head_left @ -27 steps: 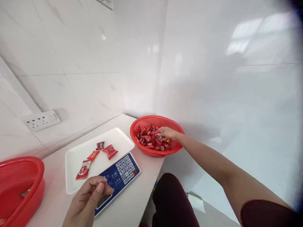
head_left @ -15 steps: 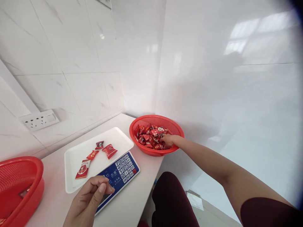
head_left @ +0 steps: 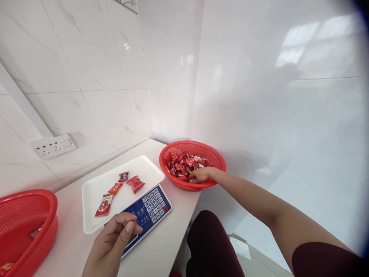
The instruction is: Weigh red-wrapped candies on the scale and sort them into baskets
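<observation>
My right hand [head_left: 200,175] reaches into a red plastic basket [head_left: 216,156] at the table's far right corner. Its fingertips are down among several small red-wrapped packets [head_left: 180,165], so whether they grip one is hidden. Above the front edge of a digital scale, my left hand [head_left: 115,236] is loosely closed, thumb near the curled fingers, with nothing visible in it. The scale's blue keypad panel [head_left: 147,215] is partly covered by that hand. On its white tray [head_left: 92,192] lie several separate packets, among them a flat red-and-white one [head_left: 104,205] and a plump red one [head_left: 135,184].
A second red basket [head_left: 53,215] stands at the left, with a few wrapped packets [head_left: 36,231] inside. White walls meet behind the table [head_left: 170,238], and a power socket strip [head_left: 54,146] is on the left one. My knee [head_left: 210,238] is below the table's right edge.
My right hand has shifted slightly left and lower among the packets in the basket. The left hand keeps its pose; the whole view has shifted a little.
</observation>
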`<state>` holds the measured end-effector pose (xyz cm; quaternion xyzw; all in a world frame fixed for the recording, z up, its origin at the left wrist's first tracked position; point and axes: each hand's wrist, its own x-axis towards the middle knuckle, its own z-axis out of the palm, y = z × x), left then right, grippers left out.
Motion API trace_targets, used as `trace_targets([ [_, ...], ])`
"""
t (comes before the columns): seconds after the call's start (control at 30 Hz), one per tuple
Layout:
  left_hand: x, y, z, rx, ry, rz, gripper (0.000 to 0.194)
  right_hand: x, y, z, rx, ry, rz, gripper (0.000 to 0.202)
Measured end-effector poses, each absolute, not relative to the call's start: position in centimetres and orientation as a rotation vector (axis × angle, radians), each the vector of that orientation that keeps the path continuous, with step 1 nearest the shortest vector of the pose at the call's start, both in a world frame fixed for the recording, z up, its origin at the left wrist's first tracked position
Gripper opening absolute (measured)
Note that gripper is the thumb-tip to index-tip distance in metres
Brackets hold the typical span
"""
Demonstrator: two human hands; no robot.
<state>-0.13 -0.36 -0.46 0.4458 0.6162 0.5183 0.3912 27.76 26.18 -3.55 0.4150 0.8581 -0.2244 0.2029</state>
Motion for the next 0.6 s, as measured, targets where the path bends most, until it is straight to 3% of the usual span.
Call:
trace_targets([
  [0.37, 0.2, -0.2, -0.1, 1.137, 1.585, 1.292, 0.036, 27.3, 26.1, -3.9, 1.309, 2.331, -0.589, 0.024],
  [0.5, 0.2, -0.4, -0.3, 1.158, 1.562, 1.276, 0.034, 27.6, 25.9, -2.8, 1.488, 2.51, -0.755, 0.005],
  [0.6, 0.2, -0.3, -0.3, 1.168, 1.553, 1.27, 0.032, 27.7, 25.3, -1.0, 1.566, 2.673, -1.003, 0.008],
])
